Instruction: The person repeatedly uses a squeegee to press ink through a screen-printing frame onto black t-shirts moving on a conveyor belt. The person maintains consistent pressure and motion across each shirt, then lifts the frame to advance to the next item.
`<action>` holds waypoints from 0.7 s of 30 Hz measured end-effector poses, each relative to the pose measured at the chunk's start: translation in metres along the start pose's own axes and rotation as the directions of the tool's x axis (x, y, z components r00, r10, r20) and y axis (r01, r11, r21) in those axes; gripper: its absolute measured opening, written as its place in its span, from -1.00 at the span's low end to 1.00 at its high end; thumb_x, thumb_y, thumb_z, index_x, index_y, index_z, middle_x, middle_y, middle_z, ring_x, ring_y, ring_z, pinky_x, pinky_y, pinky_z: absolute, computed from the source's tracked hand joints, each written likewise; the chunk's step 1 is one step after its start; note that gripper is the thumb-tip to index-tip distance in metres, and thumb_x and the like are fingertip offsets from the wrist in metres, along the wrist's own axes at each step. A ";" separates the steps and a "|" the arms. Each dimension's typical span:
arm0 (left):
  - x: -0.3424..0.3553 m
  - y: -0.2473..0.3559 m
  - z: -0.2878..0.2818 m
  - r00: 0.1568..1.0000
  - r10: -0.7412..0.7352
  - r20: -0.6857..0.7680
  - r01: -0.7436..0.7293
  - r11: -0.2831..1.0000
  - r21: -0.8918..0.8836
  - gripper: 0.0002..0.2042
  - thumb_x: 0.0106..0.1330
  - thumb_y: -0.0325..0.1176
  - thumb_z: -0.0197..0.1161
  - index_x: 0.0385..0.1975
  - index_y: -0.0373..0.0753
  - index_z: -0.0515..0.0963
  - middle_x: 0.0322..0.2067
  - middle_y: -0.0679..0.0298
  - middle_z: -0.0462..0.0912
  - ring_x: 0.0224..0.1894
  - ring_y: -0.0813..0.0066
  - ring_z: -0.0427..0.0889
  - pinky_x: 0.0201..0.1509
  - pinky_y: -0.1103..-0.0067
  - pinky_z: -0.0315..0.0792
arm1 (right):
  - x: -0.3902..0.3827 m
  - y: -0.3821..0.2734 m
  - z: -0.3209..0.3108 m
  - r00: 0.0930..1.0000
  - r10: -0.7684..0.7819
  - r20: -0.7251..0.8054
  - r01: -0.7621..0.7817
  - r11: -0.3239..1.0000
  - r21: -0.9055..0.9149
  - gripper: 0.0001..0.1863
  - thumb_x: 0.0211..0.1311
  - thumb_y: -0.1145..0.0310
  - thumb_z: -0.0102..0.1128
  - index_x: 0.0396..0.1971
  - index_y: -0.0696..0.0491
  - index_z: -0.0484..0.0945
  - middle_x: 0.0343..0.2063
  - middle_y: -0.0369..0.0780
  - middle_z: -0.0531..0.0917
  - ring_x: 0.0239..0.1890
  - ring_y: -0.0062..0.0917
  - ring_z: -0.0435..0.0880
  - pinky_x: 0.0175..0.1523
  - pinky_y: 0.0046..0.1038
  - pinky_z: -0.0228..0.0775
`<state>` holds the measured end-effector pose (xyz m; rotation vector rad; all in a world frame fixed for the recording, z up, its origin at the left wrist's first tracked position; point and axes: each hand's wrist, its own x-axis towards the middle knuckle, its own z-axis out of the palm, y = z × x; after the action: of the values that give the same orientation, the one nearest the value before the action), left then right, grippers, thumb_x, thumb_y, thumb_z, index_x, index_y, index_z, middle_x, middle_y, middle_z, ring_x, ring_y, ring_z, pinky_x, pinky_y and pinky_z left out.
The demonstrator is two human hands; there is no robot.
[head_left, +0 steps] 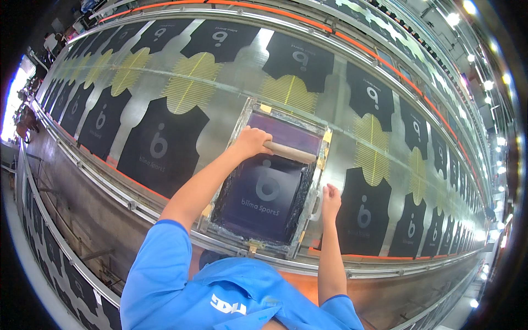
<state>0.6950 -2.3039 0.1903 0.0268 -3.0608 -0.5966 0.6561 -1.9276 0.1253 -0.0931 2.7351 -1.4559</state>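
My left hand (253, 142) is closed round one end of a squeegee (291, 152) with a pale bar-shaped handle. The squeegee lies across the upper part of a printing screen (313, 220), a metal frame with dark purple mesh and yellowish tape patches. Below the squeegee, a pale round emblem and lettering show through the mesh. Beside the frame's right edge, my right hand (330, 201) is raised with its fingers curled together, near a small side handle (316, 208). What it holds, if anything, is too small to make out.
Dark cut garment pieces (159, 140) with pale emblems lie in rows along a long metal printing table (250, 58). Yellow striped patches (190, 82) sit between them. A metal rail (132, 204) runs along the near edge, and an orange strip (308, 22) along the far side. Another person (51, 41) stands far left.
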 end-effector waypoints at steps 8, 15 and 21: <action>0.042 0.005 0.010 0.947 -0.058 0.317 0.057 0.998 0.012 -0.58 0.03 -0.21 0.36 -0.03 0.02 0.67 -0.02 0.20 0.70 0.07 0.16 0.64 0.17 0.24 0.49 | -0.005 0.022 0.009 0.938 0.339 0.073 -0.343 0.939 0.039 -0.69 0.40 0.17 0.19 -0.02 0.02 0.67 -0.40 -0.32 0.67 -0.52 -0.71 0.48 -0.44 -0.56 0.33; -0.081 0.021 0.063 0.992 -0.115 0.059 0.119 0.991 -0.069 -0.66 0.00 -0.39 0.30 -0.17 0.07 0.69 -0.19 0.23 0.73 -0.08 0.14 0.70 -0.01 0.24 0.55 | 0.040 0.059 0.032 0.927 0.227 0.299 -0.325 0.884 0.335 -0.72 0.43 0.15 0.15 -0.05 0.02 0.50 -0.68 -0.40 0.37 -0.76 -0.72 0.29 -0.72 -0.62 0.07; -0.252 0.111 0.100 0.993 -0.114 -0.043 0.106 0.980 -0.167 -0.57 0.07 -0.42 0.30 -0.02 0.17 0.67 -0.20 0.36 0.74 -0.06 0.36 0.69 -0.05 0.35 0.41 | 0.041 0.036 0.003 0.962 0.167 0.214 -0.245 0.874 0.420 -0.69 0.43 0.21 0.16 0.02 0.06 0.46 -0.66 -0.41 0.33 -0.75 -0.78 0.23 -0.71 -0.65 -0.01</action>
<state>0.9431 -2.1578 0.1344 0.2066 -2.9636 -0.8396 0.6143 -1.9132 0.0938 0.0858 2.1374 -1.8596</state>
